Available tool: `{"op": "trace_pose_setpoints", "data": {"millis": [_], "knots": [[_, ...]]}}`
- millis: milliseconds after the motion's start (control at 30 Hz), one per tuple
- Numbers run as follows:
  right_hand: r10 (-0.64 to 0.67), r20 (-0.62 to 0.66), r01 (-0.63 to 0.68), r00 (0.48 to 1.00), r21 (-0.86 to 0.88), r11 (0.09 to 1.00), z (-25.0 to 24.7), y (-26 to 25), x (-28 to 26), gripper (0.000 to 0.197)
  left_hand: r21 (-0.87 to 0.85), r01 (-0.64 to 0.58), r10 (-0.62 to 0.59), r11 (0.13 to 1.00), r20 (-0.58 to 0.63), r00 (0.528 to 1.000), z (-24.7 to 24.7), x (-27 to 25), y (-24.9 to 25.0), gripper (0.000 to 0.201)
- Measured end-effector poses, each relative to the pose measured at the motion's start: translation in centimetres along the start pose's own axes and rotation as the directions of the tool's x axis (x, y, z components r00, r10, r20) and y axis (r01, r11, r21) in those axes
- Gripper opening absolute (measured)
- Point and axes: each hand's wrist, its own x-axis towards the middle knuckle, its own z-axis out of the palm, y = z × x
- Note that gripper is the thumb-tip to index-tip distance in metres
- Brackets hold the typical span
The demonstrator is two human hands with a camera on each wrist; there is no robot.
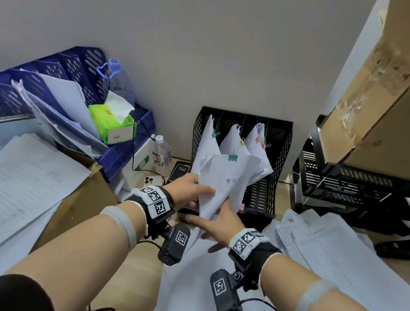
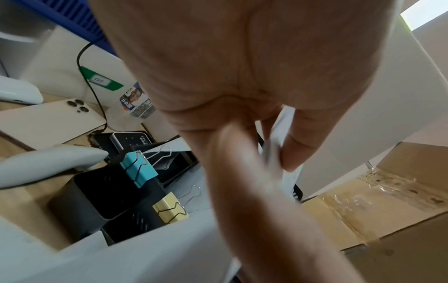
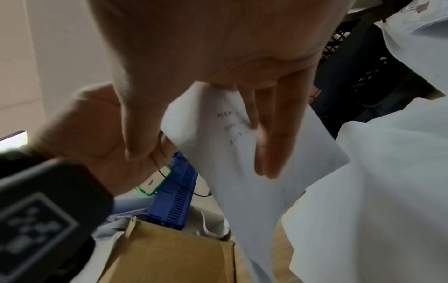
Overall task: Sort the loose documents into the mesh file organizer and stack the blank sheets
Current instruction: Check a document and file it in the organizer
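Head: left hand pinching clipped doc, right hand flat beneath, fingers straight; doc at 6 o'clock of mesh organizer, touching filed bundles.

L wrist: thumb+fingers clamped on sheet edge.

R wrist: straight fingers resting on page.

Risk, prob.: snagging neighbor clips, crumpling. Free slot at 3 o'clock; loose papers crowding 4 o'clock.

The head camera looks forward and down from above both forearms toward the black mesh file organizer against the far wall, taking in the whole desk. The left wrist camera sits tight under the left hand, facing along its fingers past the clipped document to a black pen holder close below. The right wrist camera, equally close, looks along the right hand; all three share that document.
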Motion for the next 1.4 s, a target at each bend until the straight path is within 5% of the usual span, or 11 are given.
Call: {"op": "trace_pose_setpoints", "data": {"millis": [133,233,400,533,633,700,867,1033,1100,1400], "knots": [[-0.012,-0.058,0.009,0.998,-0.053,0.999,0.2,1.2,0.0,0.115,0.092,0.033,-0.038,0.995,0.047,0.998,1.1,-1.2,-0.2,0.02],[-0.008,-0.07,-0.001,0.998,-0.13,0.992,0.8,2.3,0.5,0.101,0.085,0.074,-0.083,0.994,0.114,0.99,1.7,-2.3,-0.5,0.021],[-0.032,-0.037,0.026,0.999,-0.151,0.988,1.0,3.3,0.9,0.077,-0.162,0.056,-0.004,0.985,0.308,0.951,-0.1,-3.0,-0.9,0.082],[-0.063,0.038,0.069,0.997,-0.179,0.982,-0.1,3.5,0.5,0.08,-0.362,0.11,-0.034,0.926,0.208,0.977,-2.4,-0.2,-1.7,0.087],[-0.084,0.073,0.099,0.994,-0.234,0.967,-0.7,3.8,0.1,0.077,-0.181,0.093,-0.083,0.979,0.058,0.995,-2.7,2.9,-1.9,0.05],[-0.099,0.017,0.1,0.995,-0.224,0.969,-1.0,3.4,0.0,0.068,-0.03,0.076,-0.073,0.997,0.095,0.993,-2.3,4.7,-2.0,0.039],[-0.12,-0.198,0.111,0.973,-0.056,0.992,-2.3,0.8,0.5,0.063,0.098,0.046,-0.061,0.994,0.148,0.987,-1.7,7.5,-1.5,0.068],[-0.224,-0.33,0.204,0.917,-0.094,0.974,-4.0,-2.3,1.9,0.045,0.042,-0.044,0.043,0.998,0.037,0.998,-3.1,7.4,-0.9,0.091],[-0.244,-0.348,0.226,0.905,-0.092,0.97,-4.4,-3.6,2.4,0.036,0.017,-0.047,0.047,0.999,0.013,0.999,-4.1,7.2,-0.7,0.098],[-0.311,-0.301,0.221,0.901,-0.298,0.929,-3.2,-8.2,6.3,0.052,0.03,-0.027,0.027,0.999,0.018,0.999,-8.0,6.3,-0.5,0.097]]}}
